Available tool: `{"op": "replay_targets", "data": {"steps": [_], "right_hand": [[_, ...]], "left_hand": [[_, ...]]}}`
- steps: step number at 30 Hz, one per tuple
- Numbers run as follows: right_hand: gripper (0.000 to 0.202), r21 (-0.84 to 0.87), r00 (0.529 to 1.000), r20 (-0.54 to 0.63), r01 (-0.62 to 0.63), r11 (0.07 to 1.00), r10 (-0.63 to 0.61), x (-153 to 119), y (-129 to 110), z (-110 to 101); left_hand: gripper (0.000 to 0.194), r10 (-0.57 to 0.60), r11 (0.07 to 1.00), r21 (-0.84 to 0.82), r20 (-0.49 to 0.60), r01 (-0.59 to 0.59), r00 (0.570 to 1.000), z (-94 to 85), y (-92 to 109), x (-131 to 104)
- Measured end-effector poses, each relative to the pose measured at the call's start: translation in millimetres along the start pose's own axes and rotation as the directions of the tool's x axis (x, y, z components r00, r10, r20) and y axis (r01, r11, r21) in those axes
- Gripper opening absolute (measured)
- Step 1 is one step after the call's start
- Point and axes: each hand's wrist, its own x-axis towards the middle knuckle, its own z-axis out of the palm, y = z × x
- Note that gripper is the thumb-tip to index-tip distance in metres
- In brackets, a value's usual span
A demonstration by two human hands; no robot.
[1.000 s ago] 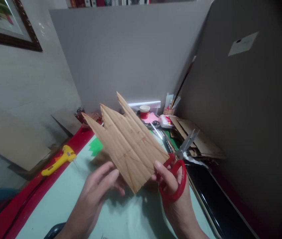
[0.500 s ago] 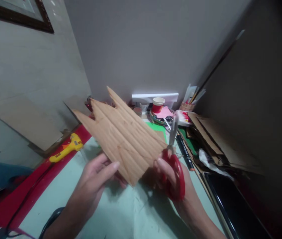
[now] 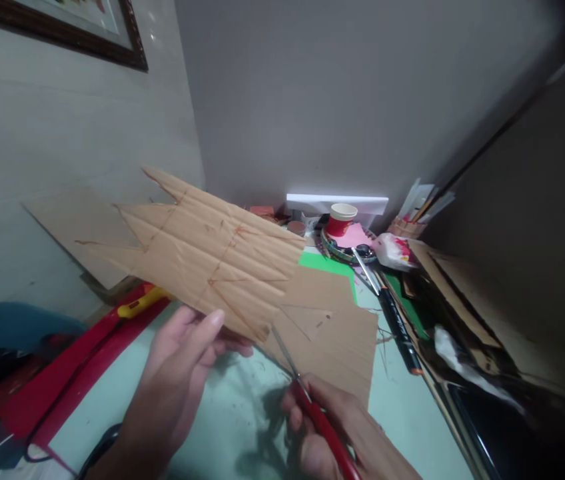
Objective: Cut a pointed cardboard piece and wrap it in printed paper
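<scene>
My left hand [image 3: 187,360] grips a piece of corrugated cardboard [image 3: 197,247] by its lower edge, thumb on top and fingers beneath. Pointed teeth are cut into the cardboard's far left end, and brown zigzag lines are drawn near its right end. In my right hand [image 3: 332,427] are red-handled scissors [image 3: 320,417], their blades pointing up and left at the cardboard's lower right corner. Whether the blades touch that corner I cannot tell. Underneath, on the table, lies a larger cardboard sheet [image 3: 342,347] with thin drawn lines.
A yellow glue gun [image 3: 137,305] rests on the red strip at left. At the back stands a red paper cup [image 3: 341,221]. A black marker-like tool [image 3: 397,330], a plastic bag [image 3: 395,252] and stacked cardboard [image 3: 462,313] lie to the right.
The cardboard has turned, its toothed end swinging left and down. My right hand has let go of its corner and moved lower, with the scissors now aimed at the cardboard. The view has shifted left.
</scene>
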Motion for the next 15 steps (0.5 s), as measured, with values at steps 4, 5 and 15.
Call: {"op": "replay_targets", "data": {"steps": [4, 5, 15], "right_hand": [[0.023, -0.093, 0.999, -0.025, -0.023, 0.995, 0.021, 2, -6, 7], [0.023, -0.095, 0.999, -0.031, -0.025, 0.995, 0.022, 1, -8, 8], [0.023, -0.185, 0.997, -0.056, 0.032, 0.982, -0.043, -7, -23, 7]], "left_hand": [[0.011, -0.051, 0.999, -0.001, 0.022, 0.051, 0.998, 1.3, -7, -2], [0.012, -0.063, 0.998, -0.001, 0.03, 0.063, 0.998, 1.7, -8, -2], [0.012, -0.09, 0.995, 0.035, 0.051, 0.089, 0.995, 4.9, -13, -3]]}}
